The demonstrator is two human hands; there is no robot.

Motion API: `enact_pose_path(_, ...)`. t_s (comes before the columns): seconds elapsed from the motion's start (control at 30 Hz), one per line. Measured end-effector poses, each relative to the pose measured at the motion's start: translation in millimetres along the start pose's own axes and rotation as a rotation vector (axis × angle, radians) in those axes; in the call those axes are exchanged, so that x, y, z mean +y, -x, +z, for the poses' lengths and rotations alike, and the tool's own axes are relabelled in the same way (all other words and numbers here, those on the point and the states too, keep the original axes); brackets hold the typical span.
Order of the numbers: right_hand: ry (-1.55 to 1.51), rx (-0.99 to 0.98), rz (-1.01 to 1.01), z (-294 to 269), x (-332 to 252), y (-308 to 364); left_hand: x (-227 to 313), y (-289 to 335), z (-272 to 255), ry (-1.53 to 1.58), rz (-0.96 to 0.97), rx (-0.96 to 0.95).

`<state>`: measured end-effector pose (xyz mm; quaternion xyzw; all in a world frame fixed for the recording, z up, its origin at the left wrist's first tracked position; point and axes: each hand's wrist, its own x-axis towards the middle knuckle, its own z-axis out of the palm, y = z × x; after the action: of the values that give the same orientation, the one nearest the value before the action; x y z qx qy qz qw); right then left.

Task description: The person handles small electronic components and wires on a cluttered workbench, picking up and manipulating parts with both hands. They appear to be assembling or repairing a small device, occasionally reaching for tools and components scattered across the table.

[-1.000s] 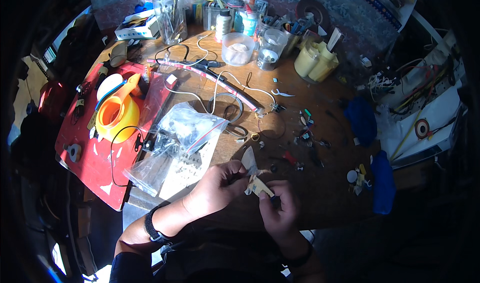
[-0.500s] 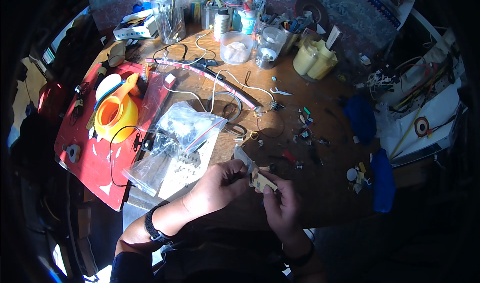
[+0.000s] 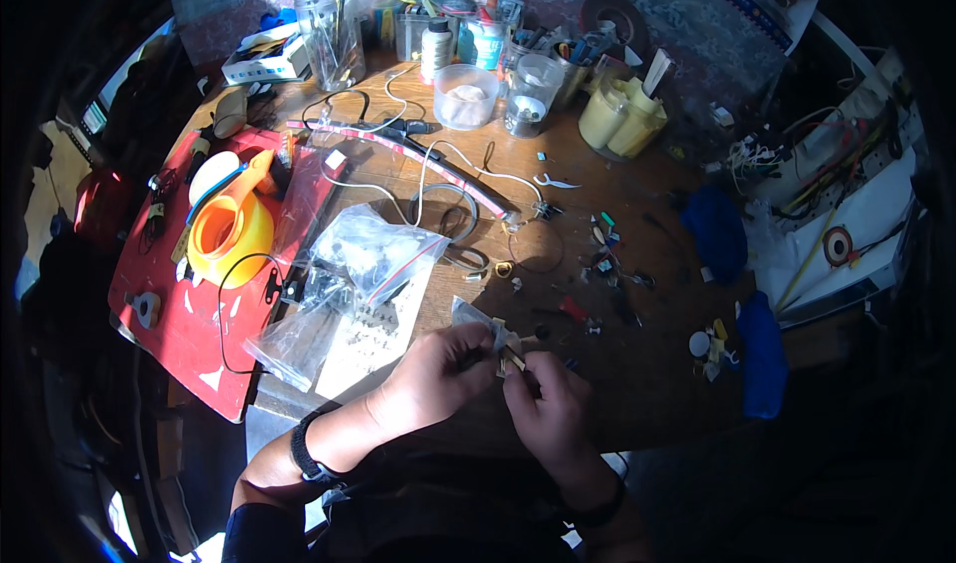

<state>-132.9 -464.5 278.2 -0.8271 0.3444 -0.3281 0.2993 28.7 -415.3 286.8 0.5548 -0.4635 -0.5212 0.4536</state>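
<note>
Over the near edge of the table, my left hand [image 3: 443, 369] is closed in a pinch on a small clear plastic bag [image 3: 470, 314] that sticks out beyond the fingertips. Close against it, my right hand [image 3: 550, 404] has its thumb and fingers closed on a small flat tan piece [image 3: 512, 360], seen nearly edge-on. The two sets of fingertips almost meet, and they hide part of the plastic and of the tan piece. Whether the piece sits inside the bag, I cannot tell.
A larger clear bag [image 3: 373, 249] lies on white paper [image 3: 373, 349] at the left. Beyond it, a yellow-orange tape dispenser [image 3: 261, 239] rests on a red board [image 3: 189, 339]. Small loose parts [image 3: 605, 262] are scattered right of centre. Tubs and a cream pen holder [image 3: 622, 115] stand behind.
My right hand has turned the tan piece from showing its flat face to nearly edge-on and drawn slightly left. The plastic has shifted a little left.
</note>
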Motion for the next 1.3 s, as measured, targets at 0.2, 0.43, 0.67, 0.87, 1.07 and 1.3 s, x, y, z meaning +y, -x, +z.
enact_pose_path(0.2, -0.12, -0.005, -0.039, 3.9, 2.1, -7.9, -0.4, 1.0, 2.2, 0.063, 0.034, 0.015)
enact_pose_path(0.43, -0.583, -0.022, 0.228, 3.8, 6.6, -1.7, 3.9, 5.1, -12.7, -0.007, 0.015, -0.042)
enact_pose_path(0.67, -0.59, -0.174, 0.238, 13.8, 7.0, -0.2, 9.8, 14.2, -9.7, 0.118, 0.012, -0.069)
enact_pose_path(0.87, -0.549, -0.185, -0.022, 8.8, -2.0, -2.4, 9.7, 21.9, -11.8, 0.185, -0.004, 0.033)
enact_pose_path(1.07, -0.458, -0.145, -0.056, 7.8, 5.3, 0.4, 17.7, 30.6, -14.7, 0.037, 0.045, 0.102)
enact_pose_path(1.3, -0.464, -0.219, -0.07, 1.9, 10.7, 3.9, 14.2, 20.8, -25.3, -0.36, 0.304, -0.052)
